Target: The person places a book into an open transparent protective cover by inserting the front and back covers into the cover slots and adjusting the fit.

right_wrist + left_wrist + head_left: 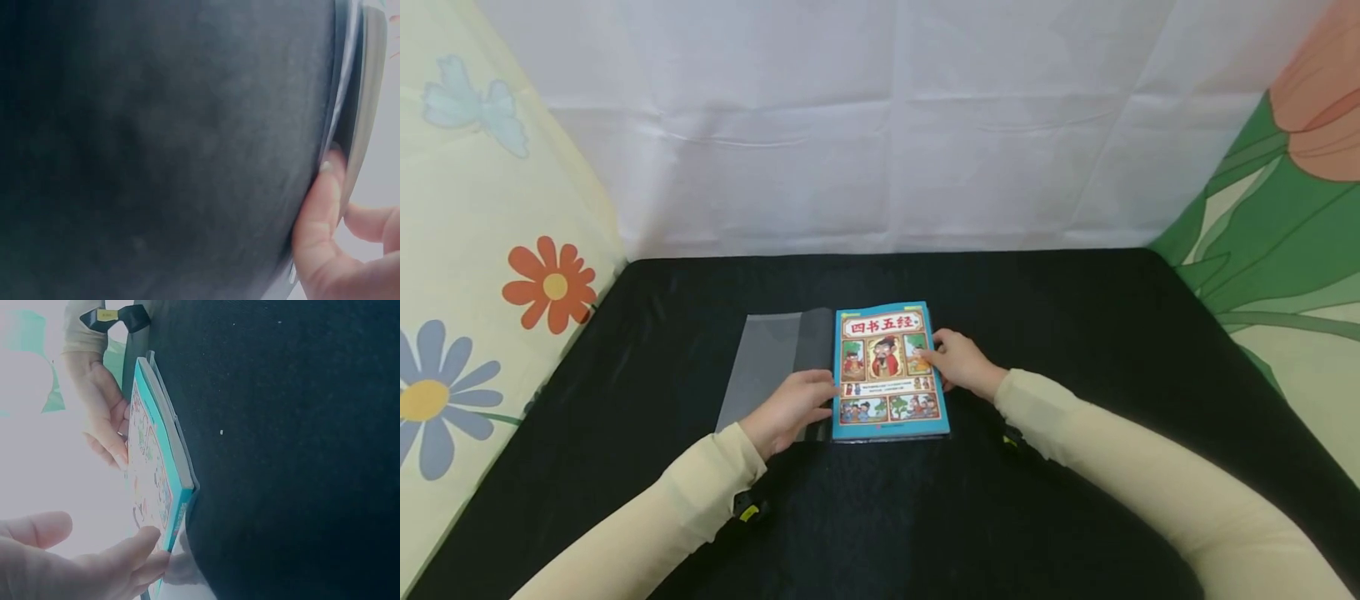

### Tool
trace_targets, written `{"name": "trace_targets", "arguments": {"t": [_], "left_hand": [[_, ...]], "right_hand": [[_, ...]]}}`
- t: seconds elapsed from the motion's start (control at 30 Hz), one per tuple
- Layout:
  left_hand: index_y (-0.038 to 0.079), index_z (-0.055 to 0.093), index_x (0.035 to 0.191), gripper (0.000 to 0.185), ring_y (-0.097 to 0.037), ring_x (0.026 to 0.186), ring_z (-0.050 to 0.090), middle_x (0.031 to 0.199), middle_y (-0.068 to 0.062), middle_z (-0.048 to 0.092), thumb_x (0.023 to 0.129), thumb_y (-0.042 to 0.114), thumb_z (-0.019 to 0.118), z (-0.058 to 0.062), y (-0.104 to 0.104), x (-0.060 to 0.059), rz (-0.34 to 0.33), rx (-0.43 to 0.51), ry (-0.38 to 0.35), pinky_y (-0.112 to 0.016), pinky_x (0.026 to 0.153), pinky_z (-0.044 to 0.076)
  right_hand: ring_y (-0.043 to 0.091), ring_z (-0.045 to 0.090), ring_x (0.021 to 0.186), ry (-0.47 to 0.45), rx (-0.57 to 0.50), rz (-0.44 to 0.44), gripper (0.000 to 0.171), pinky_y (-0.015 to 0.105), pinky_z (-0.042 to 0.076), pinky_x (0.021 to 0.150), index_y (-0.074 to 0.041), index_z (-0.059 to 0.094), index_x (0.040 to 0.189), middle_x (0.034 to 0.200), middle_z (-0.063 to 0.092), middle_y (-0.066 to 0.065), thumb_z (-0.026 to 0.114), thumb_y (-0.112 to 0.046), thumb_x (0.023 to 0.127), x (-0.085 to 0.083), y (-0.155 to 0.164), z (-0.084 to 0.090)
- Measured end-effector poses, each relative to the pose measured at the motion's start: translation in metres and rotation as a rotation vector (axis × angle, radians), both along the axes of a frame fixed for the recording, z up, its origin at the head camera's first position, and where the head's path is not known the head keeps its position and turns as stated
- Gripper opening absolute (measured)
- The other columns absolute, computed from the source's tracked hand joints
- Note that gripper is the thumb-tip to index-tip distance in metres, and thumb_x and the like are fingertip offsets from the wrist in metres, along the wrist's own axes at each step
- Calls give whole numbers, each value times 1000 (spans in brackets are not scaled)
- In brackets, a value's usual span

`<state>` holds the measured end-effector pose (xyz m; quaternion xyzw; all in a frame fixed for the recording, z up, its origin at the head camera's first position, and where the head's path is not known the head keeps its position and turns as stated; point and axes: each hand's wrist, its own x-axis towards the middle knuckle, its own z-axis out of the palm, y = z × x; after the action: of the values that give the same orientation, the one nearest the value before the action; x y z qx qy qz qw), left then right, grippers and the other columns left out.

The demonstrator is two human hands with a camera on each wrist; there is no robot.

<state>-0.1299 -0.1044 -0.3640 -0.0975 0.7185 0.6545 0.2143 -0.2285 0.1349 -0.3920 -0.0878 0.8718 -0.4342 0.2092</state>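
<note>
A picture book [887, 371] with a blue cover lies flat on the black tabletop [1075, 333]. A clear plastic sleeve [767, 358] spreads out from under its left side. My left hand [808, 398] lies flat on the sleeve, fingertips against the book's spine edge; the left wrist view shows these fingers [119, 559] touching the book [159, 481]. My right hand [942, 360] holds the book's right edge, fingers on the cover. In the right wrist view its thumb [319, 212] presses against the book's edge [362, 106].
White cloth [880, 125] hangs behind the table. Flowered fabric [482, 275] closes the left side and a green and orange print [1285, 208] the right. Bare black surface [880, 517] surrounds the book.
</note>
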Motion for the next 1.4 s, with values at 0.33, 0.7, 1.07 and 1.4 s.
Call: {"name": "trace_targets", "arguments": {"t": [0.33, 0.7, 1.07, 1.4], "left_hand": [[-11, 31, 143, 50, -43, 138, 30, 147, -28, 33, 101, 11, 47, -1, -1, 2, -21, -10, 7, -51, 107, 34], [-11, 36, 142, 46, -41, 135, 36, 145, -27, 37, 101, 9, 45, 3, -8, -2, -64, -34, 40, -51, 106, 35], [-7, 29, 147, 52, -42, 137, 34, 151, -28, 31, 104, 17, 45, 23, -57, -18, -169, -211, 89, -52, 107, 34], [-10, 7, 151, 79, -47, 143, 11, 157, -30, 8, 100, 30, 53, 25, -91, -24, -326, -519, 147, -61, 111, 17]], "right_hand": [[14, 57, 53, -18, 65, 81, 34, 30, 53, 54, 7, 50, 124, 82, 64, 14, 50, -20, 103, -5, 1, 6], [17, 47, 54, 18, 283, 175, 32, 30, 43, 52, 1, 58, 105, 66, 55, 7, 49, -30, 103, -6, -3, 22], [20, 51, 68, -78, 143, 165, 41, 31, 43, 60, 2, 46, 126, 92, 59, 12, 47, -32, 104, -9, 3, 13], [18, 47, 63, -81, 153, 173, 40, 30, 41, 57, 3, 42, 127, 87, 59, 11, 47, -29, 104, -10, 3, 12]]}}
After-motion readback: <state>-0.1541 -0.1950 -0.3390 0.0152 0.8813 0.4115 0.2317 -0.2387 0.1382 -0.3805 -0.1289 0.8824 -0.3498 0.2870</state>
